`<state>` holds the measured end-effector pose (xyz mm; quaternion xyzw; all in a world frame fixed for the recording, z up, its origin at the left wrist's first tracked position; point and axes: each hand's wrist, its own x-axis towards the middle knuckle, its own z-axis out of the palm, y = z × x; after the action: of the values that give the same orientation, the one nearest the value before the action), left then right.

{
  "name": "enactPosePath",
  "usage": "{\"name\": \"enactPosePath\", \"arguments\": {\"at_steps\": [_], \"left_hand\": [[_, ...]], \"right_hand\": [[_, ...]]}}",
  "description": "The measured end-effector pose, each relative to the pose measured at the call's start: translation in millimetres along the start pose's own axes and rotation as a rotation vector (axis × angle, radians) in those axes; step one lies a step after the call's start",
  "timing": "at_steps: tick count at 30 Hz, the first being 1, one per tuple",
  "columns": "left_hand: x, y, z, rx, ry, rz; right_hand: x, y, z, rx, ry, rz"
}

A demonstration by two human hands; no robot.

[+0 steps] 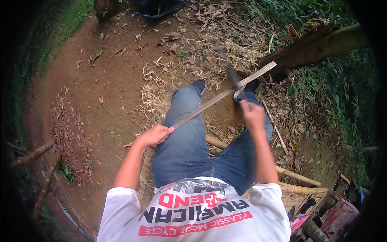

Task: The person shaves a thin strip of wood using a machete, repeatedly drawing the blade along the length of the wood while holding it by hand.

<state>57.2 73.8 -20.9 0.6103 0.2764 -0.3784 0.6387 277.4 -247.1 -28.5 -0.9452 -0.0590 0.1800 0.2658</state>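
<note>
While the person sits with both legs in blue jeans (183, 141) stretched out over the dirt ground (109, 72), the left hand (155, 135) rests on the left thigh with its fingers (165, 131) curled shut around the near end of a long bamboo strip (217, 97). That strip runs diagonally up and to the right, crossing above the knees and ending near a split bamboo trunk (318, 46) that lies among the dry shavings (209, 44) and green plants. The left forearm comes up from the lower edge, bent outward at the elbow. On the other side, the right arm reaches straight forward over the right leg, and the right hand (252, 115) is clenched around the handle of a knife (234, 78) whose dark, motion-blurred blade points away from the body and meets the strip about two thirds of the way along it. Both dark shoes (199, 84) point toward the litter of shavings. Beneath the person lie bamboo poles (294, 175) and a woven seat, with red objects at the lower right edge.
</note>
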Motion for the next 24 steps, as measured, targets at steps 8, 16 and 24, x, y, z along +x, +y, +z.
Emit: {"name": "enactPosePath", "arguments": {"at_steps": [8,16,24], "left_hand": [[-7.8,-4.6,-8.7,-0.091,0.01,-0.115],[-5.0,0.6,-11.6,-0.077,-0.03,-0.156],[1.0,2.7,-1.9,-0.058,-0.02,-0.137]], "right_hand": [[-44.7,-60.2,78.6,-0.132,-0.21,-0.487],[56.9,62.4,-33.3,-0.205,0.26,0.112],[-36.7,-53.9,63.4,0.031,-0.309,-0.27]]}}
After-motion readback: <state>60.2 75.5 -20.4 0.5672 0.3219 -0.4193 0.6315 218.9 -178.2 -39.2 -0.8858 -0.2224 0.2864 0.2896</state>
